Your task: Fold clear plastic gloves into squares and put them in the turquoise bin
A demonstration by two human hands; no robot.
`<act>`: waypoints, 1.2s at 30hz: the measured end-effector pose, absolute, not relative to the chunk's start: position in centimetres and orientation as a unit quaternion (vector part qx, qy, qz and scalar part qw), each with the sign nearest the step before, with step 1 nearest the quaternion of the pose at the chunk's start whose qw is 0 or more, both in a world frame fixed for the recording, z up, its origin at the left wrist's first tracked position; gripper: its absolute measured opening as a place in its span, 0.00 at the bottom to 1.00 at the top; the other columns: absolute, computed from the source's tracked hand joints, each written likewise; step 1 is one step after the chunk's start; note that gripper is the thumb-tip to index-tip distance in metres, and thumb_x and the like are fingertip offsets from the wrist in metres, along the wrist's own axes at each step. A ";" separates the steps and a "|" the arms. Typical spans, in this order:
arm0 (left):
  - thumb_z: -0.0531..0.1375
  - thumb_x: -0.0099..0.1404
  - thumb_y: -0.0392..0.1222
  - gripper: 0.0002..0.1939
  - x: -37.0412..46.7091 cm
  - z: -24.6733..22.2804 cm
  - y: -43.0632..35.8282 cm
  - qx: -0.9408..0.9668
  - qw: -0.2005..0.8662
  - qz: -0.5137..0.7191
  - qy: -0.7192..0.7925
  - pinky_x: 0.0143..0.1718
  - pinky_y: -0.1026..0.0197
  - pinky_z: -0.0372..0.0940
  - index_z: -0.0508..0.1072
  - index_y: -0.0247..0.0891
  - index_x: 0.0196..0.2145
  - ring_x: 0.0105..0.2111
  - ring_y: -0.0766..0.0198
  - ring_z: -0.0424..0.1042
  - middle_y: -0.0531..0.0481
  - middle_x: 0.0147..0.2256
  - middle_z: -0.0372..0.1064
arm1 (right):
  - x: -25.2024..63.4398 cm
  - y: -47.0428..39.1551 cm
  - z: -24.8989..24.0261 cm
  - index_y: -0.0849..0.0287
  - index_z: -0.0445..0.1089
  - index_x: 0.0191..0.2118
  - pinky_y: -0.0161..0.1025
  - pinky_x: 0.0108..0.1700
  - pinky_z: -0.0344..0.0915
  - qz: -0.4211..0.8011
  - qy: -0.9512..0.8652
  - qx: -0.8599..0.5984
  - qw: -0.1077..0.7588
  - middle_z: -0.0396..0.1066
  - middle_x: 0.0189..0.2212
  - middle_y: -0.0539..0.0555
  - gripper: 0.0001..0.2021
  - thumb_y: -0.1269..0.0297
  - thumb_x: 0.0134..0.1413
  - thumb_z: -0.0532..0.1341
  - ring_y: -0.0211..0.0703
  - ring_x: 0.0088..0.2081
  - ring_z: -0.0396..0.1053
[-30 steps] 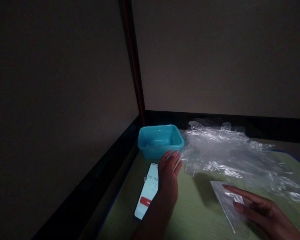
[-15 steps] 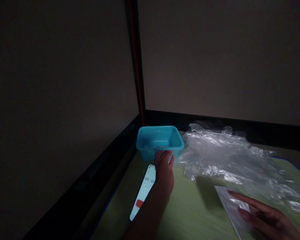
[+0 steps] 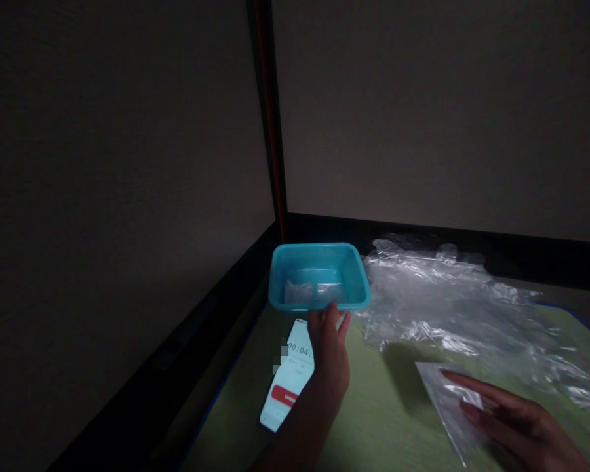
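Observation:
A turquoise plastic basin point(image 3: 319, 257) stands in the far corner, tipped towards me so its inside shows. Small clear plastic packets point(image 3: 299, 292) lie in it against the near wall. My left hand point(image 3: 328, 341) is closed on the basin's near rim, the thumb side partly hidden. At lower right, my right hand point(image 3: 509, 419) pinches a flat clear plastic bag point(image 3: 447, 400) just above the mat; its contents, if any, cannot be made out.
A phone point(image 3: 291, 373) showing a running timer lies under my left forearm. A heap of clear plastic bags point(image 3: 437, 295) spreads over the green mat point(image 3: 373, 419) right of the basin. Dark-edged walls point(image 3: 423, 118) meet behind it.
The basin's near side has tipped down towards me, and the packets inside have come into view. My left hand shifted slightly right and down. The right hand still holds its bag.

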State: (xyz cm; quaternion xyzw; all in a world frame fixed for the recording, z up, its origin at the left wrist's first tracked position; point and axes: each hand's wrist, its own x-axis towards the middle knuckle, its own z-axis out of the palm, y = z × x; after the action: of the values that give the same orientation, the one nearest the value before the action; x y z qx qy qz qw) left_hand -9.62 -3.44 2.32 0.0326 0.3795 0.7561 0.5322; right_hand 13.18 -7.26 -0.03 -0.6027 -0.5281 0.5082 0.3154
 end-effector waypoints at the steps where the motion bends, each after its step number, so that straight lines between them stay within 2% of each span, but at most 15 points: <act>1: 0.55 0.61 0.29 0.06 -9.6 2.2 -3.7 0.034 0.531 0.756 0.381 0.49 0.52 0.65 0.66 0.39 0.34 0.38 0.66 0.71 0.51 0.35 0.68 | 13.2 -7.3 -0.1 0.45 0.76 0.38 0.40 0.44 0.68 0.508 -0.531 -0.601 0.315 0.75 0.43 0.53 0.19 0.48 0.36 0.66 0.53 0.43 0.73; 4: 0.54 0.62 0.30 0.06 -9.4 1.7 -4.3 0.047 0.530 0.753 0.387 0.50 0.50 0.65 0.66 0.39 0.36 0.40 0.64 0.71 0.49 0.36 0.68 | 13.3 -7.6 -0.3 0.44 0.76 0.38 0.41 0.43 0.69 0.505 -0.531 -0.596 0.328 0.75 0.42 0.53 0.18 0.48 0.37 0.66 0.53 0.42 0.73; 9: 0.57 0.60 0.31 0.10 -9.1 1.0 -4.7 0.063 0.533 0.761 0.364 0.51 0.49 0.64 0.67 0.40 0.40 0.45 0.61 0.70 0.47 0.45 0.68 | 12.9 -7.6 1.0 0.47 0.76 0.40 0.41 0.37 0.70 0.493 -0.536 -0.596 0.337 0.77 0.36 0.55 0.18 0.49 0.39 0.66 0.52 0.37 0.74; 13: 0.58 0.59 0.31 0.13 -9.0 0.8 -5.0 0.066 0.532 0.762 0.363 0.49 0.51 0.66 0.67 0.41 0.42 0.46 0.60 0.70 0.47 0.46 0.68 | 11.2 -6.4 3.1 0.46 0.77 0.39 0.39 0.35 0.69 0.477 -0.551 -0.586 0.353 0.78 0.32 0.54 0.18 0.51 0.36 0.67 0.50 0.34 0.73; 17: 0.58 0.59 0.33 0.11 -9.1 0.5 -5.1 0.071 0.530 0.759 0.372 0.47 0.53 0.67 0.68 0.40 0.41 0.46 0.59 0.69 0.47 0.46 0.68 | 8.2 -4.8 5.4 0.51 0.78 0.35 0.38 0.26 0.67 0.448 -0.574 -0.562 0.392 0.77 0.27 0.55 0.18 0.52 0.32 0.68 0.48 0.27 0.71; 22: 0.61 0.56 0.36 0.12 -9.0 0.3 -5.3 0.089 0.527 0.761 0.368 0.45 0.55 0.67 0.68 0.40 0.39 0.44 0.59 0.71 0.46 0.45 0.70 | 4.2 -3.1 7.7 0.57 0.77 0.32 0.37 0.28 0.64 0.477 -0.612 -0.495 0.391 0.75 0.25 0.54 0.15 0.55 0.34 0.67 0.41 0.25 0.68; 28: 0.62 0.53 0.38 0.14 -9.0 0.2 -5.2 0.089 0.532 0.747 0.389 0.41 0.58 0.67 0.68 0.39 0.39 0.38 0.62 0.73 0.48 0.41 0.72 | 1.3 -1.7 8.6 0.58 0.73 0.24 0.35 0.27 0.61 0.493 -0.638 -0.450 0.384 0.72 0.25 0.51 0.08 0.59 0.35 0.66 0.40 0.27 0.66; 31: 0.63 0.52 0.39 0.15 -8.9 0.1 -5.1 0.082 0.530 0.743 0.401 0.39 0.60 0.67 0.69 0.40 0.39 0.39 0.60 0.72 0.47 0.41 0.72 | 0.6 -1.2 8.4 0.58 0.73 0.23 0.34 0.27 0.60 0.514 -0.635 -0.429 0.386 0.71 0.24 0.50 0.06 0.62 0.35 0.65 0.38 0.26 0.64; 36: 0.60 0.54 0.35 0.13 -8.9 0.0 -5.2 0.090 0.517 0.755 0.393 0.39 0.61 0.67 0.70 0.41 0.39 0.40 0.62 0.71 0.48 0.42 0.71 | -0.6 -0.6 8.1 0.61 0.74 0.25 0.31 0.28 0.61 0.595 -0.554 -0.428 0.394 0.72 0.22 0.47 0.06 0.70 0.33 0.67 0.34 0.24 0.65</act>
State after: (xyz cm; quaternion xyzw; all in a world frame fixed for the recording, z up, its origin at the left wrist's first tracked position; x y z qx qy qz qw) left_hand -8.90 -5.21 0.04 0.0900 0.3927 0.7551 0.5173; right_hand -0.64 -0.63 8.13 -0.4285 -0.5542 0.5952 0.3937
